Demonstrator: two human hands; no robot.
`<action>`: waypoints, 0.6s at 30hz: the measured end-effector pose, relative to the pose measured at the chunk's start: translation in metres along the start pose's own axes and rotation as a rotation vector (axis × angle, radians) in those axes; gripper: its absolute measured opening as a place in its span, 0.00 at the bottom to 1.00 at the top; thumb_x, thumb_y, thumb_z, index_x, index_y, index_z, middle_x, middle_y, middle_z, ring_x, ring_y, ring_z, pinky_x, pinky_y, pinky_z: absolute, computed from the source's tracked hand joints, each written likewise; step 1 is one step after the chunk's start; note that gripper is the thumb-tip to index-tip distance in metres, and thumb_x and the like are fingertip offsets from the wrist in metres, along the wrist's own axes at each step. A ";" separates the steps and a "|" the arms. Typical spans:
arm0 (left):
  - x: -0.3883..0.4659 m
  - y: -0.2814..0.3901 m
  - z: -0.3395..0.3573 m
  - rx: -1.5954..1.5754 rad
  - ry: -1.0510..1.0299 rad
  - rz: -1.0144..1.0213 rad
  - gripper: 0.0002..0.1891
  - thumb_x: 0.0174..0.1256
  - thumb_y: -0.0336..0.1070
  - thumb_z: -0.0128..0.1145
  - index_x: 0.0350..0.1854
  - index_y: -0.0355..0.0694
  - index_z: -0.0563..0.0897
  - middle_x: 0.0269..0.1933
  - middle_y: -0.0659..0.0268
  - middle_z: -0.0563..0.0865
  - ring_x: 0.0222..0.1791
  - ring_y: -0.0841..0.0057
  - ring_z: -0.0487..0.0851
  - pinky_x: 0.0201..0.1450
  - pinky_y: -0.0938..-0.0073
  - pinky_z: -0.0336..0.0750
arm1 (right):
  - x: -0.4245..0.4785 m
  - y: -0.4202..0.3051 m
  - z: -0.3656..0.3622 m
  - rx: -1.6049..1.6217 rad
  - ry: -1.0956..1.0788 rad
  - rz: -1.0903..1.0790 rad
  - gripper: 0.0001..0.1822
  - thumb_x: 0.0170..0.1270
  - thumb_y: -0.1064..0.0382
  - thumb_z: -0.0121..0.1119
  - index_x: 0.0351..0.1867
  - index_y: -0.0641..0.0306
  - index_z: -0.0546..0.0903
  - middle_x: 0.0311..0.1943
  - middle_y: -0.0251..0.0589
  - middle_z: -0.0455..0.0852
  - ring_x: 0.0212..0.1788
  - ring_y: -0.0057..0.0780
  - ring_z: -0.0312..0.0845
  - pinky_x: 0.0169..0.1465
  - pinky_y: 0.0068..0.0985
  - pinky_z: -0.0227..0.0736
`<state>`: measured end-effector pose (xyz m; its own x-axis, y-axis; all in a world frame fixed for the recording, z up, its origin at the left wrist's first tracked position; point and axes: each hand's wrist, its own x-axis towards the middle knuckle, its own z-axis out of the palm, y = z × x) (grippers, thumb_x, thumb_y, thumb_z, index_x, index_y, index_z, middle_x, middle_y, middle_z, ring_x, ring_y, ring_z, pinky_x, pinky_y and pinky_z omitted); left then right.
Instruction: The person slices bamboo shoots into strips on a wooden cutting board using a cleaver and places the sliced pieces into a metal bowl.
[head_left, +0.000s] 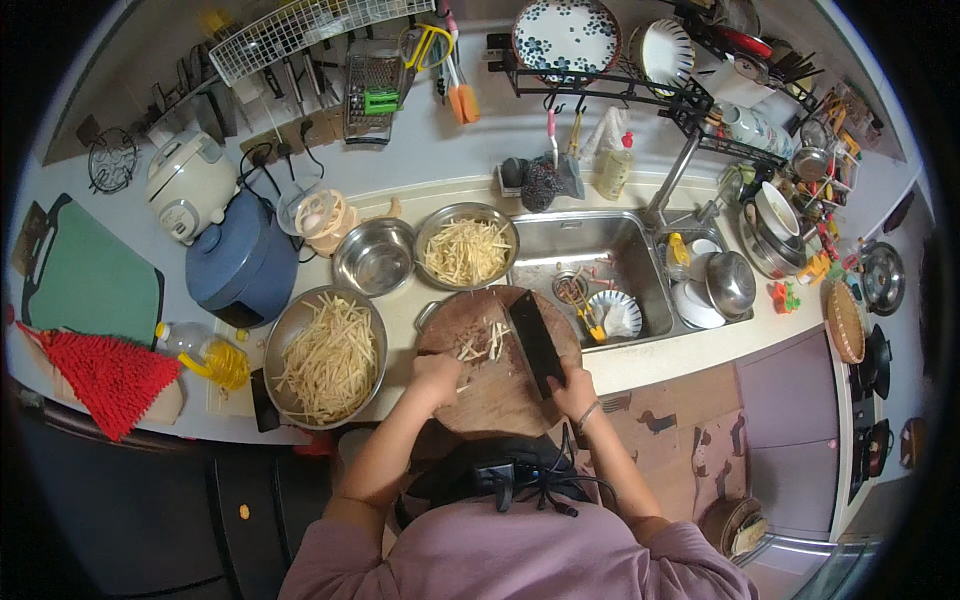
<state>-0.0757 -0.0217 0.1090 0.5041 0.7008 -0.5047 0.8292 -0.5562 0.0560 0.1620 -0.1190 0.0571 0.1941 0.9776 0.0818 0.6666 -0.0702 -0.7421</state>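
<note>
My right hand (576, 391) is closed on a cleaver, whose broad dark blade (534, 337) lies over the right part of a round wooden chopping board (480, 409). At the board's left edge is my left hand (437, 382), fingers curled, with a pale strip close to its fingertips; whether it grips that strip is unclear. Between the hands, a few cut pale strips (495, 341) and small scraps lie on the wood. A large steel bowl (271, 375) full of similar strips (330, 360) stands left of the board, and a smaller filled steel bowl (516, 251) stands behind it.
An empty steel bowl (373, 257) sits between the filled ones. The sink (622, 232), right of the board, holds a dish (615, 311) and scraps. A blue pot (240, 262), a rice cooker (191, 180), an oil bottle (225, 364) and a red cloth (112, 382) are at left. A dish rack (622, 90) hangs above.
</note>
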 end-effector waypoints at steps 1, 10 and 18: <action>-0.001 0.001 0.008 -0.010 0.020 -0.003 0.08 0.43 0.37 0.64 0.29 0.47 0.86 0.33 0.62 0.86 0.38 0.63 0.85 0.38 0.62 0.77 | 0.000 -0.002 0.000 0.006 -0.006 0.005 0.12 0.49 0.70 0.60 0.35 0.70 0.73 0.28 0.63 0.79 0.37 0.60 0.76 0.38 0.43 0.72; 0.035 -0.005 0.024 -0.448 0.341 0.063 0.09 0.37 0.33 0.61 0.26 0.46 0.85 0.26 0.64 0.85 0.31 0.66 0.84 0.34 0.67 0.77 | -0.002 -0.001 -0.006 0.021 -0.006 0.031 0.12 0.50 0.69 0.61 0.36 0.71 0.74 0.29 0.62 0.80 0.37 0.59 0.77 0.38 0.41 0.73; 0.076 0.026 0.004 -0.468 0.771 0.493 0.05 0.48 0.30 0.61 0.29 0.43 0.85 0.30 0.65 0.83 0.31 0.65 0.82 0.34 0.69 0.75 | -0.002 0.005 -0.013 -0.014 -0.001 0.060 0.13 0.49 0.69 0.62 0.35 0.69 0.74 0.28 0.62 0.80 0.37 0.59 0.77 0.38 0.42 0.73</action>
<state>-0.0171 0.0155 0.0688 0.6950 0.6300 0.3464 0.4160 -0.7454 0.5209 0.1746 -0.1236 0.0619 0.2332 0.9717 0.0370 0.6639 -0.1313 -0.7362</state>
